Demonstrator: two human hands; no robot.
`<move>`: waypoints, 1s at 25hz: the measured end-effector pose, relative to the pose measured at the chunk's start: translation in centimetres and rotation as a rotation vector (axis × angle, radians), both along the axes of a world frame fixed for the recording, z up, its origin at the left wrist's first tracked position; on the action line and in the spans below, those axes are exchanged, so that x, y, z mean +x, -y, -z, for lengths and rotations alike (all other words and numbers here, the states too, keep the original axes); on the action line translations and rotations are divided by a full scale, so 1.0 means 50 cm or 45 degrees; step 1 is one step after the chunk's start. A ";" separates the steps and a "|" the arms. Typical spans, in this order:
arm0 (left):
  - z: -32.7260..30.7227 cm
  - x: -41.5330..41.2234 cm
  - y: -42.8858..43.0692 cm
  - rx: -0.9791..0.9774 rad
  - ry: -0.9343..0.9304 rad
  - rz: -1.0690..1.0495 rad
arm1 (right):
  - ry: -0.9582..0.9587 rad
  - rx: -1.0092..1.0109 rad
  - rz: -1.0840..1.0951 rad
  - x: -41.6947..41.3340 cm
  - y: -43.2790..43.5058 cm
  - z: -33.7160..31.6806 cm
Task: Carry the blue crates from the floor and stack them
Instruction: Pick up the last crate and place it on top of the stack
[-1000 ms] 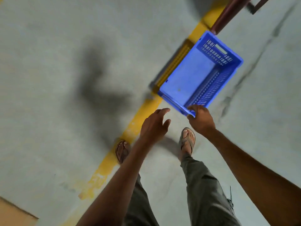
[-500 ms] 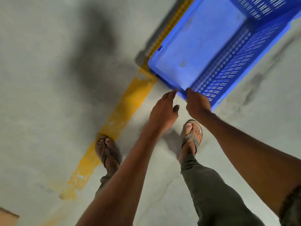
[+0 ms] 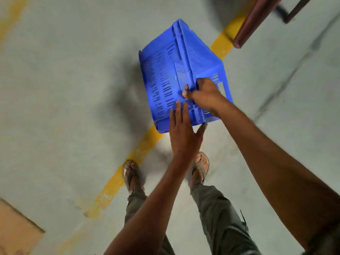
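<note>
We are gripping the tipped blue slotted plastic crate (image 3: pixel 171 76) by its near rim with our right hand (image 3: pixel 204 94); our left hand (image 3: pixel 184 133), spread flat, is touching its near lower edge.

The crate (image 3: pixel 173 78) lies tipped ahead of your feet, over the floor line (image 3: pixel 139 151) that runs from near left to far right across the floor (image 3: pixel 64 89). Your right hand (image 3: pixel 204 94) rests on the crate's near right part with fingers curled on a rib, and your left hand (image 3: pixel 184 133) sits flat against its near edge, just left of and nearer to you than the right. A furniture leg (image 3: pixel 253 21) stands beyond the crate to the far right, and a board (image 3: pixel 16 230) lies at your near left.
</note>
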State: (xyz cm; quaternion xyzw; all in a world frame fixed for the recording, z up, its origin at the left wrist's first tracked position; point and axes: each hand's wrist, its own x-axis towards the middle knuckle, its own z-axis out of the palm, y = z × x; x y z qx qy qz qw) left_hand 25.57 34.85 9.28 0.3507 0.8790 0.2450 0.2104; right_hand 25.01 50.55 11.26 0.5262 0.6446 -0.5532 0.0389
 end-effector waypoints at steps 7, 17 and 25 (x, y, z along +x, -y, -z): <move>-0.384 -0.139 0.116 0.274 -0.680 -0.047 | -0.540 -0.487 -0.062 -0.111 0.105 -0.435; -0.848 -0.223 0.631 0.709 -0.671 -0.885 | -0.613 0.518 -1.260 -0.089 0.493 -0.715; -1.005 0.045 1.266 -0.027 -1.250 -1.131 | -0.799 0.807 -1.717 -0.052 0.974 -0.906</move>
